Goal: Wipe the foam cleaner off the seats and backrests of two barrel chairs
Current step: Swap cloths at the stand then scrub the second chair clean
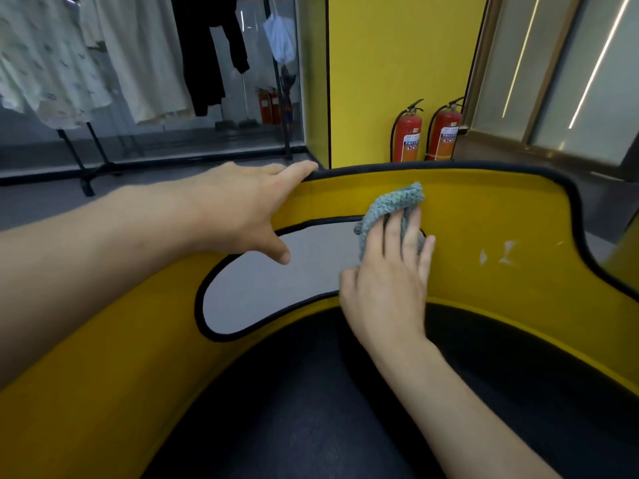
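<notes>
A yellow barrel chair [484, 216] with black piping fills the lower view; its dark seat [311, 392] lies below. My right hand [390, 281] presses a grey-blue knitted cloth [390, 205] flat against the inner backrest, fingers straight over the cloth. My left hand [242, 205] rests on the chair's top rim, fingers over the black edge and thumb hanging down inside. A few white foam smears [501, 254] sit on the backrest to the right of the cloth. A grey cut-out opening [273, 288] in the backrest lies between my hands.
Two red fire extinguishers [425, 133] stand on the floor against a yellow wall [397, 63] behind the chair. A clothes rack [86, 160] with hanging garments is at the back left. Glass panels are at the right.
</notes>
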Available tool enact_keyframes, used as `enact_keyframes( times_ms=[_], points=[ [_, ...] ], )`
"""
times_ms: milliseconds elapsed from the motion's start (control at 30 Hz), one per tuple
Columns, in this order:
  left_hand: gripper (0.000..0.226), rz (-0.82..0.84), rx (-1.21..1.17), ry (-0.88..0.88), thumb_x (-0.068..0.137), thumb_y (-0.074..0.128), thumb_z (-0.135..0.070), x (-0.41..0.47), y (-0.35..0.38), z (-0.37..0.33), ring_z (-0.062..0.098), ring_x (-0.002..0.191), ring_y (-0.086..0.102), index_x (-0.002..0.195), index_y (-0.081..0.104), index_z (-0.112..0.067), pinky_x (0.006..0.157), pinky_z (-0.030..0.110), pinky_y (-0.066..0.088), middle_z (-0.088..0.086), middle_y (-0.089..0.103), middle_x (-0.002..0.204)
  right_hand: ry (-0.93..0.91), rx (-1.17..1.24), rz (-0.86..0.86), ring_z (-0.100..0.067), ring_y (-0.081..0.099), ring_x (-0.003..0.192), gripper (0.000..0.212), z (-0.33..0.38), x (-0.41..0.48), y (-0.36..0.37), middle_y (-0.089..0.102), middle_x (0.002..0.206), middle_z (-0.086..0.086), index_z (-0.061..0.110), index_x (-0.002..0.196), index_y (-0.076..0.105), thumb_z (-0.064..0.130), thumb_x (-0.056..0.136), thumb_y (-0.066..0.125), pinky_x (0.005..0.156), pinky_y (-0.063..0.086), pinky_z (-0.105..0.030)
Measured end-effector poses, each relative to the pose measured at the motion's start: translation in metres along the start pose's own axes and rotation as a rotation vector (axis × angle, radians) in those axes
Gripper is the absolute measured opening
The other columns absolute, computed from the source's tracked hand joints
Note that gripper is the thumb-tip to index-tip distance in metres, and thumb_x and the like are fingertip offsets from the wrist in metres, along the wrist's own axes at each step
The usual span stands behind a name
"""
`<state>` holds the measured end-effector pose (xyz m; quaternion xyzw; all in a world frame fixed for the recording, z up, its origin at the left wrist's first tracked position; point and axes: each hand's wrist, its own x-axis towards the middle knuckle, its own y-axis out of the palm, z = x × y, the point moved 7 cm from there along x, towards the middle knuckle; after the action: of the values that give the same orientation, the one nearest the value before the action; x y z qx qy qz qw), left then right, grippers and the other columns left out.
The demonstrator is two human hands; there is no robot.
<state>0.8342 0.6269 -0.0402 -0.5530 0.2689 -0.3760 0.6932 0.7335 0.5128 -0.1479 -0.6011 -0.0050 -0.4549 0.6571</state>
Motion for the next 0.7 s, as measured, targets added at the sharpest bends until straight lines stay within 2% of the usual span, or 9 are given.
enact_keyframes(
  times_ms=[133,233,267,367,500,533,600,633,700],
  points=[
    [0.114,0.025,-0.038,0.006,0.084,0.080,-0.041,0.002,-0.002,0.001,0.022,0.122,0.054,0.160,-0.005,-0.037,0.087,0.031,0.045,-0.006,0.029,0.164,-0.233,0.118,0.012,-0.035,-0.015,0.153,0.087,0.077,-0.018,0.004,-0.002,0.167,-0.020,0.004,0.159,0.008,0.031,0.090,0.053,0.122,-0.001,-0.058],
    [0.114,0.075,-0.070,0.024,0.085,0.078,-0.034,0.003,-0.005,0.001,0.014,0.102,0.053,0.160,-0.007,-0.035,0.067,0.018,0.039,-0.003,0.029,0.164,-0.305,0.207,0.019,-0.031,-0.010,0.154,0.086,0.092,-0.029,0.009,0.009,0.167,-0.016,0.005,0.159,0.017,0.026,0.085,0.055,0.123,0.001,-0.058],
    [0.114,0.092,-0.078,0.029,0.086,0.078,-0.034,0.003,-0.005,0.002,0.013,0.101,0.053,0.160,-0.009,-0.036,0.067,0.018,0.038,-0.004,0.027,0.164,-0.318,0.172,0.008,-0.031,-0.009,0.155,0.085,0.085,-0.026,0.010,0.010,0.168,-0.013,0.008,0.159,0.017,0.026,0.086,0.056,0.122,0.002,-0.059],
    [0.106,0.121,-0.118,0.039,0.091,0.073,-0.031,0.002,-0.002,0.003,0.016,0.106,0.052,0.159,-0.007,-0.040,0.080,0.026,0.040,-0.006,0.028,0.164,-0.209,0.006,0.002,-0.033,-0.011,0.154,0.090,0.035,-0.005,0.011,0.002,0.169,-0.008,0.017,0.161,0.007,0.034,0.088,0.058,0.121,0.001,-0.062],
    [0.092,0.128,-0.231,0.034,0.098,0.063,-0.027,0.003,-0.003,0.005,0.011,0.082,0.057,0.159,-0.003,-0.044,0.064,0.024,0.044,-0.003,0.035,0.160,-0.016,-0.055,0.011,-0.035,-0.021,0.151,0.093,-0.015,0.012,0.000,-0.009,0.168,-0.009,0.018,0.160,-0.005,0.034,0.091,0.055,0.120,-0.001,-0.064],
    [0.092,0.122,-0.238,0.035,0.097,0.064,-0.029,0.002,-0.004,0.005,0.011,0.086,0.059,0.159,-0.003,-0.044,0.066,0.026,0.047,-0.003,0.036,0.159,-0.012,-0.051,0.019,-0.035,-0.022,0.151,0.092,-0.015,0.012,0.000,-0.010,0.168,-0.010,0.016,0.160,-0.005,0.033,0.091,0.054,0.121,-0.001,-0.064],
    [0.099,0.096,-0.174,0.043,0.092,0.070,-0.042,0.000,-0.005,0.003,0.019,0.110,0.060,0.158,-0.005,-0.043,0.088,0.033,0.052,-0.004,0.034,0.161,-0.010,-0.024,-0.005,-0.036,-0.019,0.152,0.089,-0.006,0.012,-0.001,-0.007,0.168,-0.014,0.012,0.160,0.001,0.026,0.091,0.055,0.122,0.001,-0.061],
    [0.106,0.083,-0.118,0.044,0.088,0.072,-0.052,-0.002,-0.003,0.003,0.023,0.123,0.056,0.158,-0.008,-0.042,0.099,0.036,0.049,-0.006,0.028,0.164,-0.005,-0.013,-0.035,-0.037,-0.015,0.153,0.088,-0.002,0.011,0.000,-0.004,0.168,-0.017,0.009,0.160,0.005,0.023,0.090,0.056,0.123,0.003,-0.060],
    [0.122,0.043,-0.021,0.042,0.076,0.072,-0.071,-0.002,0.002,0.004,0.028,0.133,0.050,0.157,-0.014,-0.041,0.105,0.040,0.044,-0.011,0.015,0.168,0.009,0.005,-0.081,-0.038,-0.011,0.153,0.089,0.006,0.011,0.003,0.001,0.166,-0.021,0.004,0.159,0.008,0.019,0.087,0.058,0.123,0.007,-0.059]
  ],
)
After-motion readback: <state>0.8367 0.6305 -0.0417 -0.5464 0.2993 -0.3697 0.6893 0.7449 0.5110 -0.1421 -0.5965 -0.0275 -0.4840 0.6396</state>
